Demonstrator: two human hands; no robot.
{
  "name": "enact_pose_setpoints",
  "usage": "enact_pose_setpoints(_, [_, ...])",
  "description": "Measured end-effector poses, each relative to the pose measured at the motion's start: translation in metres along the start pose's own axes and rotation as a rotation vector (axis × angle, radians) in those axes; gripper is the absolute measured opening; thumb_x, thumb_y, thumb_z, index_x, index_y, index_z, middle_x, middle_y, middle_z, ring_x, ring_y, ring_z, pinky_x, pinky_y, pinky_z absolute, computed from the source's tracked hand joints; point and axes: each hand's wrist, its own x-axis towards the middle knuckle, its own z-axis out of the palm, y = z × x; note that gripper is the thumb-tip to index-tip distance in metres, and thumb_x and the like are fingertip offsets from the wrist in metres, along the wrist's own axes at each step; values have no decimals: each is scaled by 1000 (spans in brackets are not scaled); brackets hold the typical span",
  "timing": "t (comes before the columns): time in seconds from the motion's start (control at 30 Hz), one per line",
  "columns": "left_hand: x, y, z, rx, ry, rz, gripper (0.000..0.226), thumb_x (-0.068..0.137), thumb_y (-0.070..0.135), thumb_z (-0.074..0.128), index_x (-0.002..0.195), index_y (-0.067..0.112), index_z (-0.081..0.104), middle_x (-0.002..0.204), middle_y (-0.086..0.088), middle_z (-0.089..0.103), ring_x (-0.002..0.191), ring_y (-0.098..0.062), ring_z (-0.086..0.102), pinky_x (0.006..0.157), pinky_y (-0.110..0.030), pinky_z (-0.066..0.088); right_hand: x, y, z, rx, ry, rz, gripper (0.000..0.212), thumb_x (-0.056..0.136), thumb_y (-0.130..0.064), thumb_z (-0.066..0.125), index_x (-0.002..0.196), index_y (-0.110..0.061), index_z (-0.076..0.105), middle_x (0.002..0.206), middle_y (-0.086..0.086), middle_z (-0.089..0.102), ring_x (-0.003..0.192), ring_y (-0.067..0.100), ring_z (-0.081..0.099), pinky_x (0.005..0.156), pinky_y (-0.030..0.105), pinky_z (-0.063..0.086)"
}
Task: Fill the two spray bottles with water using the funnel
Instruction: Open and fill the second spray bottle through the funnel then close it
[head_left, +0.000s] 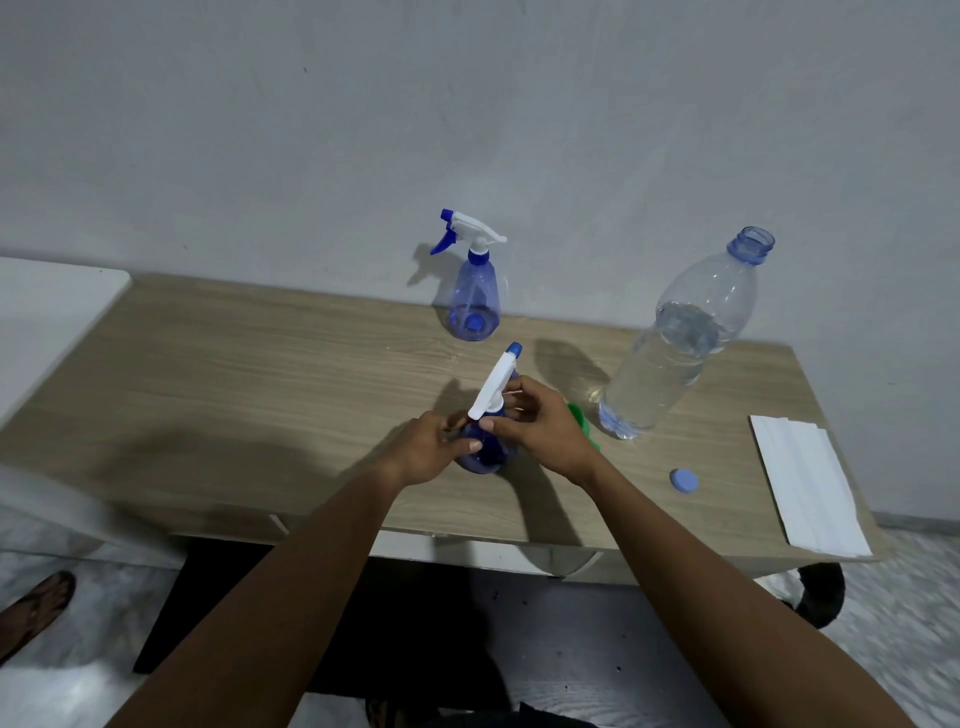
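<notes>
- Spray bottles: two counted, both blue and see-through, each with a white trigger head
- Near spray bottle (488, 454): stands on the table (234, 374) toward the front edge, between the two hands; its trigger head (493, 387) sits tilted, with the nozzle pointing away from the person
- Far spray bottle (475, 293): upright at the back of the table close to the wall, trigger head seated, untouched, well apart from both hands
- Left hand (423, 449): fingers curled round the body of the near spray bottle, thumb laid across its front
- Right hand (543, 423): fingers and thumb pinching the neck just under the trigger head
- Funnel (581, 420): one, green, on the table just behind the right hand and mostly hidden by it
- Water bottle (675, 348): one, large, clear, uncapped, upright to the right of the funnel, partly filled
- Cap (683, 479): one, blue, lying loose on the table in front of the water bottle
- Paper sheets (810, 488): a white stack at the right end of the table; the number of sheets cannot be told
</notes>
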Motion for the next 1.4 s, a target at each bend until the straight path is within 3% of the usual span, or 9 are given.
enact_pose_setpoints(0.13, [0,1,-1,-2,0,21,12,88,35,73,98,41,71,91,10,74,93,-12,68,79,-28,47,-2,-3,-9,37,-98,5,32,93,6,67,124,1,64,113,10,73,100,12,73,86,28,59])
enact_pose_setpoints(0.37, [0,0,0,-7,17,-9,8,83,44,74,90,46,71,84,10,75,87,-14,70,81,-33,52,3,-1,7,-35,26,-35,30,81,5,80,99,-7,59,94,2,69,89,18,68,85,32,56])
enact_pose_setpoints(0.6, [0,0,1,-25,5,5,20,88,36,74,107,32,75,96,6,77,94,-13,70,85,-32,51,-3,-3,-4,104,-46,37,33,87,6,73,117,-3,61,106,11,75,97,17,74,82,28,59])
enact_pose_setpoints(0.7, [-1,2,1,-44,7,3,24,89,33,73,112,27,75,100,4,77,96,-12,69,81,-26,49,-4,-1,-5,80,-64,20,30,92,5,68,121,-2,67,111,11,75,101,15,72,85,29,58])
enact_pose_setpoints(0.83, [-3,6,2,-37,40,-7,23,88,30,74,111,24,75,94,4,75,87,-9,67,67,-13,42,-4,0,3,55,13,16,27,86,10,72,112,4,69,98,5,75,84,3,72,75,18,55])
enact_pose_setpoints(0.97, [-5,9,2,-14,56,-10,20,88,28,74,108,24,74,87,5,71,81,-8,64,60,-9,38,-1,-2,8,25,42,-12,28,81,7,79,97,-15,70,99,7,73,88,19,70,85,35,58])
enact_pose_setpoints(1.1, [-6,10,2,-19,48,-6,21,88,29,74,109,29,73,88,7,72,86,-11,66,64,-15,40,-2,0,10,69,61,-24,28,80,6,81,100,-11,70,106,15,74,96,28,72,91,41,59])
enact_pose_setpoints(1.27, [-16,14,4,-60,22,4,26,90,20,71,115,27,71,86,12,68,78,2,63,61,-4,41,-12,4,23,-36,291,-37,60,68,-17,93,109,-19,49,113,-8,60,92,17,72,77,34,62])
enact_pose_setpoints(1.4, [-26,11,3,-170,-6,-9,31,85,14,77,116,19,74,83,13,73,76,10,67,67,-3,47,-12,6,22,-153,229,-65,71,67,-34,88,127,-35,50,129,-10,57,96,22,71,77,34,61])
